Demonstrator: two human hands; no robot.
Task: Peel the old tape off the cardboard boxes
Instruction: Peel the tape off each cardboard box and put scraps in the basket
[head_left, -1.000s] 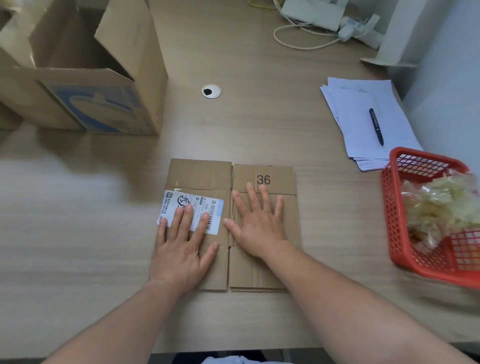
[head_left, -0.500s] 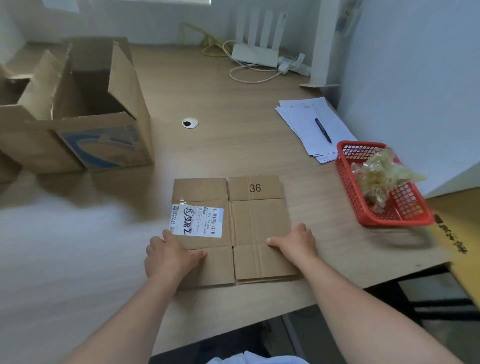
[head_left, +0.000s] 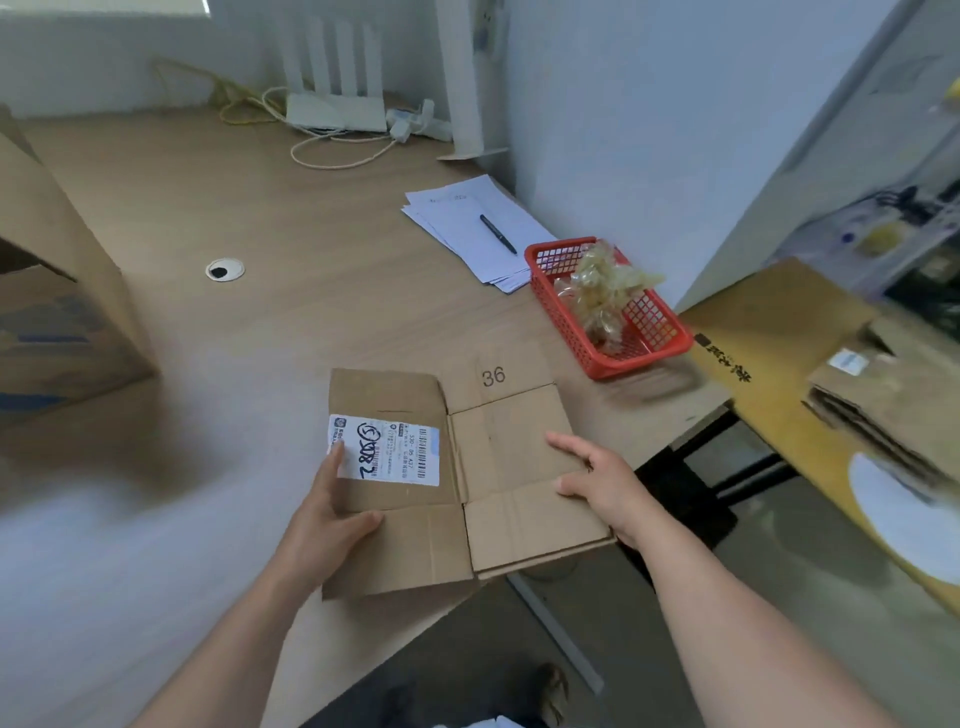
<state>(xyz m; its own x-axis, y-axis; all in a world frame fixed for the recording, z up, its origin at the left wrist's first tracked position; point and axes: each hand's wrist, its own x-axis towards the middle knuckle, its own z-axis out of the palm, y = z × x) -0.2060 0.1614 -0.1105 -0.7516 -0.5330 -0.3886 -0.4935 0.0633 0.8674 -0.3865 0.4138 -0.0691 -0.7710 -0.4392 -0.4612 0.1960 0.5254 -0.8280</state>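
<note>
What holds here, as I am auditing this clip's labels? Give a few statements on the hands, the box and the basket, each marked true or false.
1. Both the left hand and the right hand hold the flattened box. True.
2. The white label sits on the box's right half. False: it is on the left half, by the left hand.
3. The red basket is empty. False: it holds crumpled tape.
4. A pen lies on the papers. True.
</note>
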